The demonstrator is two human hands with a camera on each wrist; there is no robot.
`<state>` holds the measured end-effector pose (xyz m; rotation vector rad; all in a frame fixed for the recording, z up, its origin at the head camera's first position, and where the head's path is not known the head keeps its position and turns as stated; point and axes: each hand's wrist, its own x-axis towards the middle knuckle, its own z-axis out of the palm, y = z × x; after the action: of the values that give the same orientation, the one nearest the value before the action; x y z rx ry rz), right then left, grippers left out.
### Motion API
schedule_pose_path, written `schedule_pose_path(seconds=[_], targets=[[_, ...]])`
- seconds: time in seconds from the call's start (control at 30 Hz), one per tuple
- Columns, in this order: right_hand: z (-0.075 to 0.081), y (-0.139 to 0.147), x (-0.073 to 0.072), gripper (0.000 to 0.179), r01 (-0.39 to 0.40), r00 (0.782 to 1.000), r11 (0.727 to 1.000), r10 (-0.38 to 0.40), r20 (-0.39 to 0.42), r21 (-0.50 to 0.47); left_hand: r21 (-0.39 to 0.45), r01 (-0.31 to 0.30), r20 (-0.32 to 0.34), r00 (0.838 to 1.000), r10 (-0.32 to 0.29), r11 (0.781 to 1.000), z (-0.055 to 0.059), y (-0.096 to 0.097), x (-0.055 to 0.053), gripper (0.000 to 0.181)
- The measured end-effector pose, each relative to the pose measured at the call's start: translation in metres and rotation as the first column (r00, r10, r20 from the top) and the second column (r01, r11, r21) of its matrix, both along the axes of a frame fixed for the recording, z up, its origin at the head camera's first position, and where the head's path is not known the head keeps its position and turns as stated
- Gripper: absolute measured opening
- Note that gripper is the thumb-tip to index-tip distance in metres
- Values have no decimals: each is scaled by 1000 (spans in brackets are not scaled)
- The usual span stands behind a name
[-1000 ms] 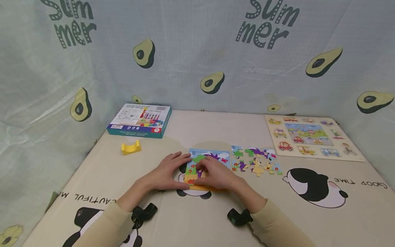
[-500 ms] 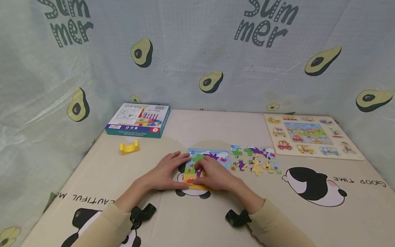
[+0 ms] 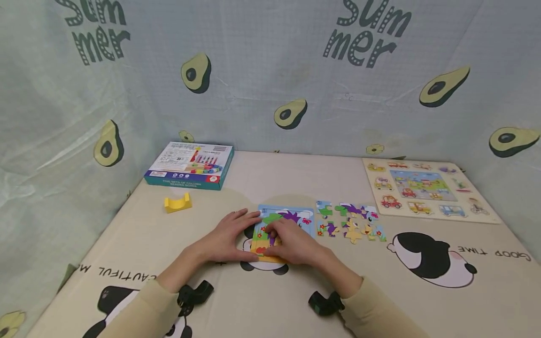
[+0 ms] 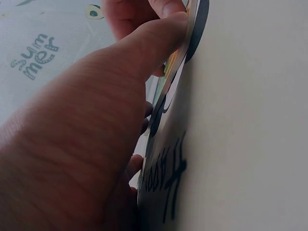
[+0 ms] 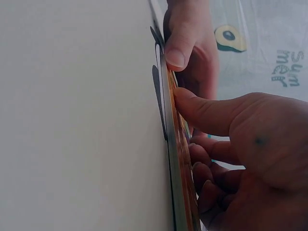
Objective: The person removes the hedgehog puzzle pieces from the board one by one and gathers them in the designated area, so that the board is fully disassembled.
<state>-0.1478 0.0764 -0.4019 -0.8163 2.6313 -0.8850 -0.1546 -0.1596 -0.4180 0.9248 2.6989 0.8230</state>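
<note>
A jigsaw puzzle board (image 3: 308, 213) with a blue-edged cartoon picture lies flat in front of me. My left hand (image 3: 228, 237) rests along its left side, fingers fairly straight near the upper corner and thumb at the lower corner. Over the middle of the board, my right hand (image 3: 293, 241) has curled fingers and a thumb set about a puzzle piece (image 3: 272, 239) at the surface. Most of that piece is hidden by the hand. In the right wrist view the right thumb (image 5: 202, 110) touches the board's layered edge (image 5: 180, 168), close to the left thumb (image 5: 176, 57).
Several loose puzzle pieces (image 3: 352, 223) lie to the right of the board. Farther right is a wooden vehicle puzzle (image 3: 460, 206). A teal-edged toy box (image 3: 190, 164) and a yellow arched block (image 3: 178, 203) stand at the left. A patterned curtain (image 3: 245, 70) hangs behind the table.
The head view shifts slightly. Both hands stay at the board, and the right fingers and thumb move a little to the left over it.
</note>
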Motion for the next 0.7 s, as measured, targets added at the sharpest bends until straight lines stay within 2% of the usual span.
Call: schedule_pose_path(seconds=[0.1,0.33,0.7], targets=[[0,0,1,42,4,1000,1000,-3,-11,10,-2,3,0,1000,-3,1000,0,0,0,90],[-1,0,0,43,11,1000,999,-11,-9,-44,15,6,-7,1000,-6,1000,0,0,-1,89],[1,0,1,38,38,999,992,-33,41,-123,7,-3,11,1000,3,1000,2,1,0,89]])
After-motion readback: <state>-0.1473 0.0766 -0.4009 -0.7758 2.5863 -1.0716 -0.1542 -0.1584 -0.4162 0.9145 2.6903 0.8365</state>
